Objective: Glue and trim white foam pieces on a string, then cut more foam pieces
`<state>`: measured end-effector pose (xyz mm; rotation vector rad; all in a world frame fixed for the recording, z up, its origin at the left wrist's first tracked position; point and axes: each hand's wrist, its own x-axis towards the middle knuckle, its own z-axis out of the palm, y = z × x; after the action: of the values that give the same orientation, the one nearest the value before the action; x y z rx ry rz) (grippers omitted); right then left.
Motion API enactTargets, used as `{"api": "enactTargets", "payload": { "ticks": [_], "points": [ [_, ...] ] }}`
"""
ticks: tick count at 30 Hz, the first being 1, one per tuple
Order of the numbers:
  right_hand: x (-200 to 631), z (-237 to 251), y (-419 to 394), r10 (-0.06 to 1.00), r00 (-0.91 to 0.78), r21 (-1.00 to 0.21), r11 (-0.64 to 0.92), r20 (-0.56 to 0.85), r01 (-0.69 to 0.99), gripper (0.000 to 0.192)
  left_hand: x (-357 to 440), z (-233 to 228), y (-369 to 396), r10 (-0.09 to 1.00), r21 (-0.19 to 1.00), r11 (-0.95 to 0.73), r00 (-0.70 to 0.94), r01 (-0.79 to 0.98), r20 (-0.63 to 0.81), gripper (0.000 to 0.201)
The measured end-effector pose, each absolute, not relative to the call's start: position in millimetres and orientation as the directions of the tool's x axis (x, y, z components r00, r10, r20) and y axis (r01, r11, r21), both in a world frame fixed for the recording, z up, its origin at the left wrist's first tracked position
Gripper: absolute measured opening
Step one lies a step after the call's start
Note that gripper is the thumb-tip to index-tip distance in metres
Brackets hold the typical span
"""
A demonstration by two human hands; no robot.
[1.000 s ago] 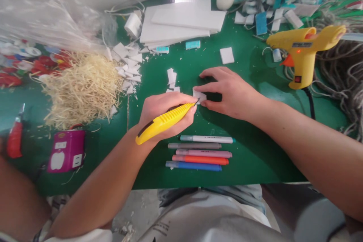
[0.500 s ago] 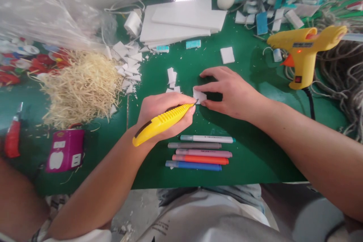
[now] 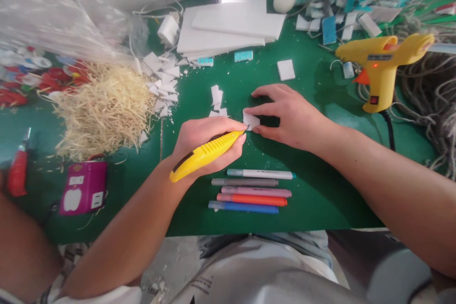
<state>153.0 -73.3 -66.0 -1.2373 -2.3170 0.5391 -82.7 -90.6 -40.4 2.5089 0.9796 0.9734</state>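
**Knife tip on a small white piece**

Knife work is going on in the middle of the green table (image 3: 320, 209). The left hand (image 3: 208, 145) is closed tight around a yellow craft knife (image 3: 203, 154), held like a pencil, with the tip pointing to about 2 o'clock. The tip sits at the near edge of a small white foam piece (image 3: 251, 120). The blade itself is too small to see well, so I cannot say for sure that it is in the foam.

The right hand (image 3: 288, 114) grips nothing. It lies flat with its fingers spread, and the fingertips press the white piece down from its 3 o'clock side.

To do this cut well, I think the pressing fingers should stay behind the blade line, never in front of it. The knife should be pulled slowly and lightly (many soft cuts beat one hard push). The piece is tiny, so it could slip or tip up if the hold gets loose.

Around them: five marker pens (image 3: 249, 190) lie in a row at 6 o'clock, just below the knife hand. A yellow glue gun (image 3: 381, 66) stands at 2 o'clock. A stack of white foam sheets (image 3: 228, 26) is at 12 o'clock, and a heap of pale straw (image 3: 103, 109) at 9 o'clock. White offcuts (image 3: 162, 80) lie beside the straw.
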Motion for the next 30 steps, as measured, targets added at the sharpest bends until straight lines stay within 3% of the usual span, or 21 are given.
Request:
{"api": "enactTargets", "payload": {
  "ticks": [11,17,30],
  "points": [
    [152.7,-64.5,-73.2,0.849,-0.493,-0.530,0.513,0.193,0.676,0.035,-83.9,-40.0,-89.3,0.616,0.402,-0.787,0.574,0.468,0.539,0.009],
    [150.4,-64.0,-74.4,0.853,-0.482,-0.526,0.509,0.202,0.681,0.036,-84.7,-39.5,-90.8,0.685,0.458,-0.729,0.535,0.509,0.495,0.009],
    [151.8,-65.0,-74.0,0.852,-0.485,-0.534,0.508,0.197,0.676,0.035,-85.9,-36.1,-91.8,0.692,0.442,-0.721,0.508,0.534,0.513,0.008]
  ]
}}
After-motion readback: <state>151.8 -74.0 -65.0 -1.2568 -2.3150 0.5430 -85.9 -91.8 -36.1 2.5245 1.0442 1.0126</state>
